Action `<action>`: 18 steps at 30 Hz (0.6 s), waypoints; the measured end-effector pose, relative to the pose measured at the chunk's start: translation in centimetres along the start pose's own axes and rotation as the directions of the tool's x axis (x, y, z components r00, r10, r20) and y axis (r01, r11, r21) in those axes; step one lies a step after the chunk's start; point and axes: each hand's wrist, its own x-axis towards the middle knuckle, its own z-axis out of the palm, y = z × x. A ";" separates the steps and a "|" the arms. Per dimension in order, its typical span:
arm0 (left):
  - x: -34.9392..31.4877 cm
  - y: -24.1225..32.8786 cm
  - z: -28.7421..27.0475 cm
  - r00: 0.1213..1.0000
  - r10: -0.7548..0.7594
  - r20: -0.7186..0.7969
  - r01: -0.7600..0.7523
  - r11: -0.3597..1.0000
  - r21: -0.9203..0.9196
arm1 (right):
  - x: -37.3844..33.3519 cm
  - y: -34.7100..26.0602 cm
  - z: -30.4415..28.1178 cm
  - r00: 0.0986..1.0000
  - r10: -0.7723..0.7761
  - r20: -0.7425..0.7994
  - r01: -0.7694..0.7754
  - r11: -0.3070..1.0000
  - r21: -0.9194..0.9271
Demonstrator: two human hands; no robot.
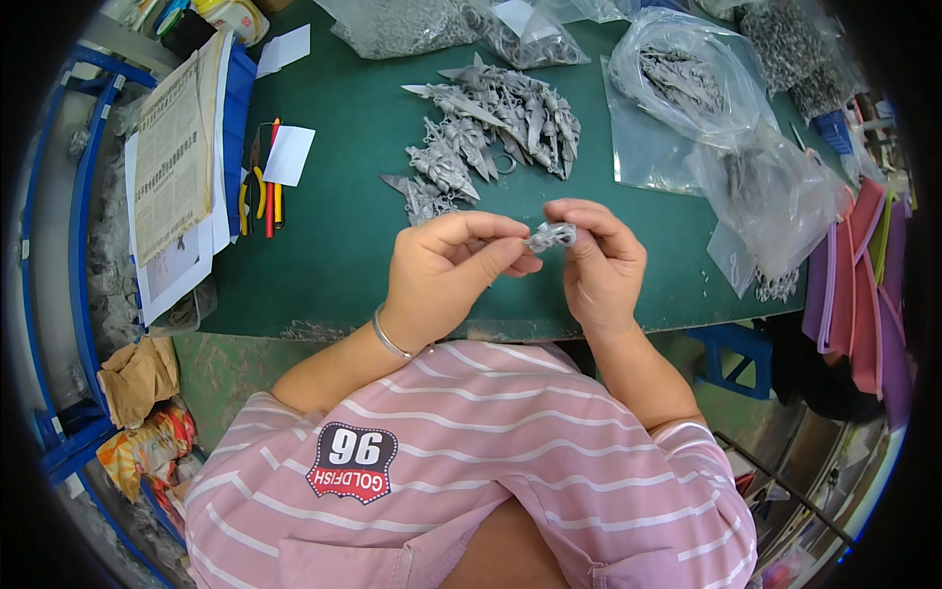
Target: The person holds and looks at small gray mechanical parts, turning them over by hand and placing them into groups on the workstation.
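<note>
Above the near part of the green table, a small silver-grey metal piece (550, 236) is pinched between both my hands. My left hand (453, 257), with a silver bangle at the wrist, closes thumb and fingers on its left end. The fingers of my right hand (601, 257) are curled around its right end. Its exact kind is too small to make out. Just beyond my hands lies a curved heap of grey metal pieces (535, 118), some long and pointed, others ring-like. A loose metal ring (504, 163) lies beside the heap.
Bags of metal parts (412, 29) line the table's far edge. More clear plastic bags (760, 182) lie at right. Left are pliers (258, 187), pens (275, 201), a white paper (289, 157) and a blue bin (237, 128) with papers. A blue stool (731, 358) stands below at right.
</note>
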 end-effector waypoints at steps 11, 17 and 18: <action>1.1 0.3 -1.1 0.989 -0.139 0.044 0.133 0.736 -0.663 | 2.0 -2.7 1.2 0.715 -0.513 0.475 0.696 0.464 -0.548; 1.0 0.1 -1.8 0.985 -0.160 0.066 0.160 0.688 -0.708 | 1.5 -3.4 2.4 0.549 -0.423 0.720 0.807 0.492 -0.326; 1.1 0.2 -2.0 0.981 -0.175 0.083 0.177 0.634 -0.753 | 1.3 -3.3 2.8 0.517 -0.403 0.755 0.788 0.569 -0.236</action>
